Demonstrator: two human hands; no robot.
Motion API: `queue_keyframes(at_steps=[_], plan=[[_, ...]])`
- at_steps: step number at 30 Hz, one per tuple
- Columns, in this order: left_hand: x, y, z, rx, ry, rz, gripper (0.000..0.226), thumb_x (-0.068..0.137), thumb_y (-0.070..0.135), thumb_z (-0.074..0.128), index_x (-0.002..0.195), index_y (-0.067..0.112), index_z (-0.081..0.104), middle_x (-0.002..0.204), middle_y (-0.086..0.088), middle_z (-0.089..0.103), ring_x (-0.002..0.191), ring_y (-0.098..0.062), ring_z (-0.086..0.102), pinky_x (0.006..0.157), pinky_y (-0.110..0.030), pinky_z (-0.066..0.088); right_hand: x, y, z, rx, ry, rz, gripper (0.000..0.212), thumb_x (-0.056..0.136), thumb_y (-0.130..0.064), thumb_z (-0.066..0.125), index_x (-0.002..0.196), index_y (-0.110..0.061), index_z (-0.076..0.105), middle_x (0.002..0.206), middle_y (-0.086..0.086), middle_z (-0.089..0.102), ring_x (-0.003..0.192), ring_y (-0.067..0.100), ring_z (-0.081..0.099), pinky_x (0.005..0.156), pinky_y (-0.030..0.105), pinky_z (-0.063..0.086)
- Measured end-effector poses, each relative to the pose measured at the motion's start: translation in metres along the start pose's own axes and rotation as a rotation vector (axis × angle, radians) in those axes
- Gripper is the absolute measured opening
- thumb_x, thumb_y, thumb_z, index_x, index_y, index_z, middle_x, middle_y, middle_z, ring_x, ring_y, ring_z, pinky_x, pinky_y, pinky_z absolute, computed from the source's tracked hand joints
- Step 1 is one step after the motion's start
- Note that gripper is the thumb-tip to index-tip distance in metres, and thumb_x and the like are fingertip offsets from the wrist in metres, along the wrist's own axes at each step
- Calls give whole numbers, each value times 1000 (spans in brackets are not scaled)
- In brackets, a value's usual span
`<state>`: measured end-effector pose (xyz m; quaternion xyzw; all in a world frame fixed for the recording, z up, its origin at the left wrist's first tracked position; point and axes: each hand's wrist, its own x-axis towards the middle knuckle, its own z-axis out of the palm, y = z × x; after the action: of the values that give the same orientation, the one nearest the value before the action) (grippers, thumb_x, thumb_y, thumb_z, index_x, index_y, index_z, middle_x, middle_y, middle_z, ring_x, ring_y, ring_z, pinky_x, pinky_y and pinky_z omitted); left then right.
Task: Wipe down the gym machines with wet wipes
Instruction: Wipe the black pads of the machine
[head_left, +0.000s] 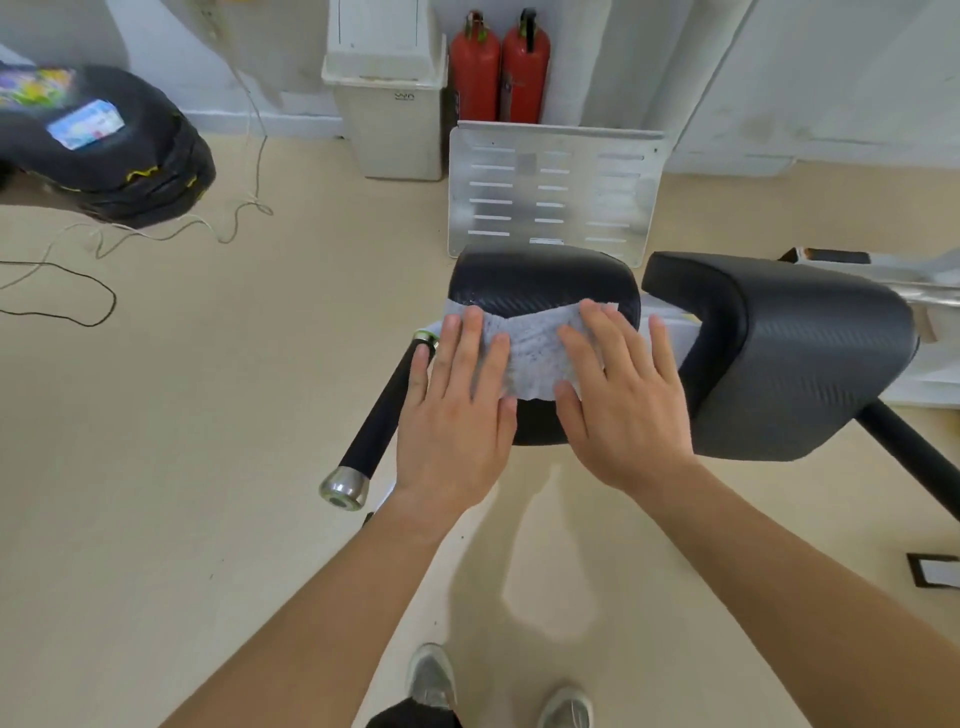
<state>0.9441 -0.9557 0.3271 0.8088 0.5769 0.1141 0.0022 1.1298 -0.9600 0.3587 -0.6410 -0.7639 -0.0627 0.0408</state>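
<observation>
A white wet wipe (535, 348) lies spread across the top of a black padded cushion (540, 278) of the gym machine. My left hand (457, 410) lies flat on the wipe's left part with straight fingers. My right hand (618, 400) presses flat on its right part, fingers spread. A second, larger black pad (795, 353) sits just to the right. A black handle bar with a chrome end cap (371, 431) slants down to the left of my left hand.
A perforated metal footplate (550, 192) stands behind the pads. Two red fire extinguishers (498, 67) and a white bin (389, 104) stand at the wall. A black bag (104, 145) and loose cables (156, 234) lie on the floor at left. My shoes (431, 675) show below.
</observation>
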Motion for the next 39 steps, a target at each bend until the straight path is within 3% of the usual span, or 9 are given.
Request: queue_keyframes(at_steps=[3, 7, 11, 14, 19, 25, 30, 35, 39], plan=[[15, 8, -2, -261, 172, -94, 39, 99, 25, 47, 134, 8, 51, 152, -13, 41, 146, -31, 32, 122, -51, 22, 13, -5, -1, 113, 179, 83, 44, 101, -35, 34, 135, -13, 53, 137, 8, 56, 129, 27, 49, 123, 51, 17], [34, 10, 17, -280, 357, -93, 41, 97, 20, 55, 134, 7, 43, 140, -16, 44, 128, -34, 43, 98, -56, 45, 18, -9, 24, 89, 300, 91, 47, 106, -38, 35, 145, -18, 49, 139, 10, 54, 128, 30, 48, 121, 48, 17], [52, 12, 36, -90, 322, -97, 54, 105, 34, 33, 153, 9, 29, 162, -14, 24, 152, -33, 17, 123, -54, 18, 21, -4, 49, -14, 289, 75, 56, 107, -44, 21, 158, -20, 27, 162, 8, 30, 150, 29, 23, 123, 50, 8], [74, 10, 29, 53, 296, -7, 62, 104, 44, 13, 157, 14, 22, 166, -9, 17, 154, -29, 9, 123, -47, 3, 31, 10, 50, -65, 302, 62, 57, 106, -45, 17, 157, -20, 26, 161, 7, 32, 149, 27, 26, 123, 53, 12], [93, 3, 22, 155, 321, 87, 59, 106, 44, 9, 157, 20, 24, 164, -2, 26, 153, -22, 17, 123, -46, 3, 56, 22, 38, -37, 352, 14, 56, 105, -44, 18, 150, -18, 40, 147, 2, 50, 136, 26, 45, 120, 52, 19], [24, 2, 76, 165, 354, 40, 68, 104, 50, 15, 160, 16, -3, 168, -10, -9, 154, -26, -10, 123, -44, -1, -6, 13, 85, -93, 342, 30, 64, 106, -46, 22, 161, -18, 6, 168, 10, 1, 155, 30, -1, 123, 55, 10], [53, 3, 57, 97, 424, 43, 68, 104, 53, 8, 161, 17, 0, 168, -8, -7, 155, -23, -9, 123, -41, -6, 28, 14, 65, -90, 397, 58, 63, 106, -47, 14, 160, -16, 11, 166, 10, 15, 154, 28, 11, 122, 55, 5], [2, 3, 109, 36, 446, 9, 68, 106, 48, 19, 160, 12, -1, 167, -15, -11, 154, -32, -11, 124, -47, 4, -13, 1, 110, -98, 425, 27, 64, 107, -46, 21, 161, -16, 3, 168, 10, -5, 154, 31, -6, 123, 56, 6], [-21, 7, 146, 4, 446, -74, 70, 105, 46, 24, 159, 9, -3, 166, -19, -11, 153, -35, -12, 123, -50, 9, -39, -10, 148, -125, 457, 13, 67, 107, -47, 32, 161, -14, 10, 168, 12, 1, 155, 31, 1, 123, 56, 10]])
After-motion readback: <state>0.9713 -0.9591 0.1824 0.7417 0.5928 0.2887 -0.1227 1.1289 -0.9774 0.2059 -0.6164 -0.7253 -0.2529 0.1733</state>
